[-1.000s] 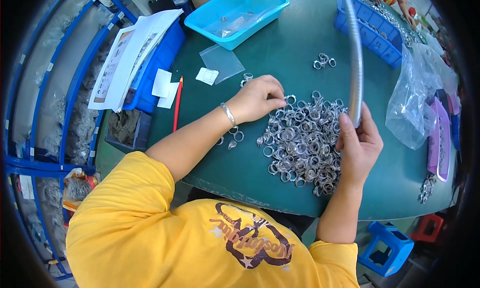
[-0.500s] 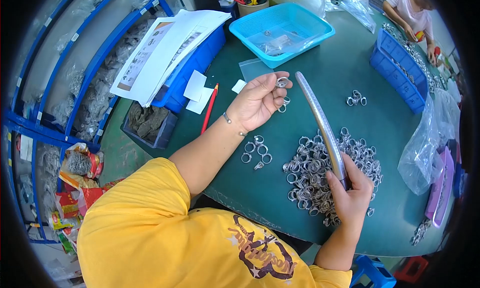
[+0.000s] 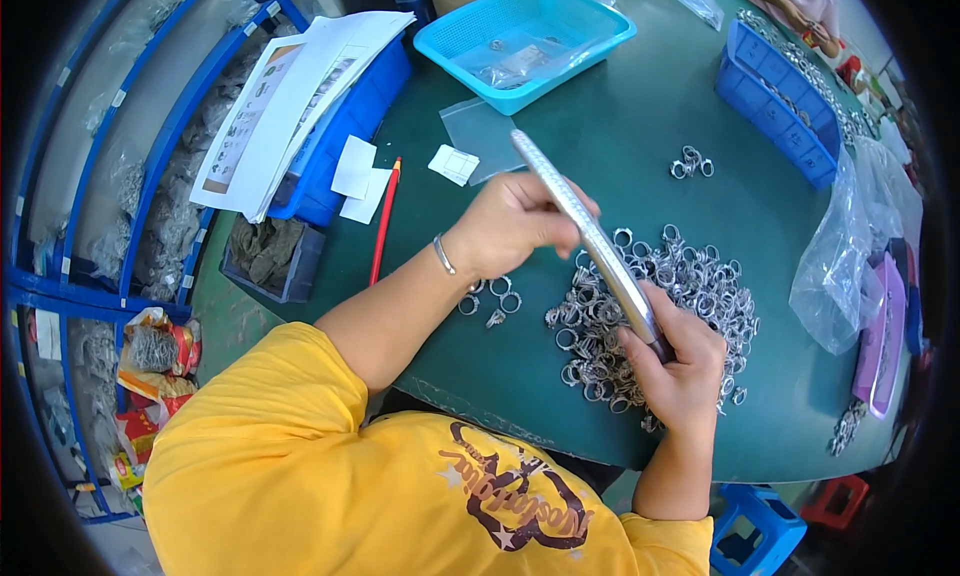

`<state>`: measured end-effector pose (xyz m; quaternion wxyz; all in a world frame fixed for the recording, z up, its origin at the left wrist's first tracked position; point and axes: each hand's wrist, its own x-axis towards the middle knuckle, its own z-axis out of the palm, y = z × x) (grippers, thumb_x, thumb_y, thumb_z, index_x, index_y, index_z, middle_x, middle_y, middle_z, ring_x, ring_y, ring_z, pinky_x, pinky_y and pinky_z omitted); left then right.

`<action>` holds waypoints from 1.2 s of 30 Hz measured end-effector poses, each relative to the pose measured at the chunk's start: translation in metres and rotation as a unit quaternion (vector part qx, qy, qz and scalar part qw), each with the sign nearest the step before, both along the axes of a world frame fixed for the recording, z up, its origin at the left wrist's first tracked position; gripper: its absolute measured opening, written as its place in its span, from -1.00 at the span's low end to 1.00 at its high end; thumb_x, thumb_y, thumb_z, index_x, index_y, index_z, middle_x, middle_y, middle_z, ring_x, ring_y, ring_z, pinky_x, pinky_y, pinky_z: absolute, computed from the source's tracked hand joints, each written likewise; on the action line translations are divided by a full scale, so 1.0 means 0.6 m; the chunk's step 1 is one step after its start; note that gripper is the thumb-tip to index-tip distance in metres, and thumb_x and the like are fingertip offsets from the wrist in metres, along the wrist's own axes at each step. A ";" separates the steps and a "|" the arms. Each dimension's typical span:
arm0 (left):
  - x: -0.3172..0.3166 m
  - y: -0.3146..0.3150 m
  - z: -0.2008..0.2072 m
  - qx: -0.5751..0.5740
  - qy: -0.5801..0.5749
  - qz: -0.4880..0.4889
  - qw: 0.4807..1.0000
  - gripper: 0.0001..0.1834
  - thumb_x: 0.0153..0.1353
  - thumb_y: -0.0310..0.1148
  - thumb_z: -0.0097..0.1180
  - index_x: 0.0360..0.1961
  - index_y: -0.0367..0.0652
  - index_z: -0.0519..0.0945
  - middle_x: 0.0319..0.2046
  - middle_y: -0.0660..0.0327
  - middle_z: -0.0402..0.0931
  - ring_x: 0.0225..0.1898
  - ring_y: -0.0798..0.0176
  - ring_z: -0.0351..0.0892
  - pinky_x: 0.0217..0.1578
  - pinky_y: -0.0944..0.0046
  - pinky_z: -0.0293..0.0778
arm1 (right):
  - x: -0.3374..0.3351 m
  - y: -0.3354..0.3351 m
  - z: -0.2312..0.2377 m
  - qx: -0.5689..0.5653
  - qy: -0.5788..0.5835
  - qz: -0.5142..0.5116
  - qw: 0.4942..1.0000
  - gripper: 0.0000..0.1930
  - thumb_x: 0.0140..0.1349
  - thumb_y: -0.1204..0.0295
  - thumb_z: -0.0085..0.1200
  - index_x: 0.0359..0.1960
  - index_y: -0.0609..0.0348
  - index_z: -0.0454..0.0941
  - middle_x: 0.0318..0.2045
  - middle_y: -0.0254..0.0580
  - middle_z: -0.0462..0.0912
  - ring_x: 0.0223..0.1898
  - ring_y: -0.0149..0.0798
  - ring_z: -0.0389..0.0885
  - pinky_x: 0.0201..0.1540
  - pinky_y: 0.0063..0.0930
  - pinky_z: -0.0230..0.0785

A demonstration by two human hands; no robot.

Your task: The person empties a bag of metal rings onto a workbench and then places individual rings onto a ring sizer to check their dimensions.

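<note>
I see right hand (image 3: 678, 368) gripping fat end of metal stick (image 3: 588, 234), fingers wrapped tight, over ring pile (image 3: 655, 306). Left hand (image 3: 515, 223) now pressed against stick; half second ago apart, pinching ring. Fingers curled; ring hidden, cannot tell. Past pile: blue basket (image 3: 520, 36).

Yellow short-sleeved T-shirt (image 3: 330, 476), dark brown print with stars at 5 o'clock; thin silver bangle (image 3: 444, 255) on left wrist.

The light is bright and even, like daylight, and shadows are soft. The metal rod (image 3: 590, 241) shines with a little glare. The counter (image 3: 600, 126) edge bends near the rim. The corners are black. The middle looks sharp.
</note>
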<state>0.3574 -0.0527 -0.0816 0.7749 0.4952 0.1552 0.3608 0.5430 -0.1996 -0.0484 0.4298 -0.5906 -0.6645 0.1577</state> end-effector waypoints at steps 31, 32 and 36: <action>0.167 0.066 0.018 0.292 0.325 0.101 0.894 -0.73 -0.05 -0.40 0.28 -0.29 -0.29 0.59 -0.36 0.19 0.54 -0.38 0.37 0.56 -0.35 0.43 0.47 | 0.057 0.006 0.001 0.110 0.266 -0.227 0.930 -0.61 0.05 0.55 0.19 -0.05 0.39 0.47 -0.51 -0.36 0.51 -0.56 -0.61 0.36 -0.52 -0.77 0.20; 0.198 0.069 0.019 0.391 0.329 0.115 0.852 -0.70 -0.08 -0.37 0.29 -0.30 -0.27 0.60 -0.37 0.17 0.54 -0.39 0.34 0.56 -0.34 0.40 0.47 | 0.065 0.006 0.004 0.135 0.300 -0.243 0.912 -0.62 0.06 0.56 0.18 -0.04 0.40 0.46 -0.51 -0.35 0.51 -0.58 -0.61 0.35 -0.55 -0.79 0.18; 0.326 0.091 0.004 0.514 0.343 0.097 0.780 -0.71 -0.16 -0.30 0.29 -0.39 -0.23 0.62 -0.37 0.08 0.53 -0.33 0.12 0.55 -0.23 0.23 0.47 | 0.098 0.006 0.016 0.178 0.388 -0.260 0.866 -0.60 0.10 0.55 0.14 -0.01 0.43 0.41 -0.59 -0.38 0.46 -0.71 -0.64 0.27 -0.72 -0.77 0.07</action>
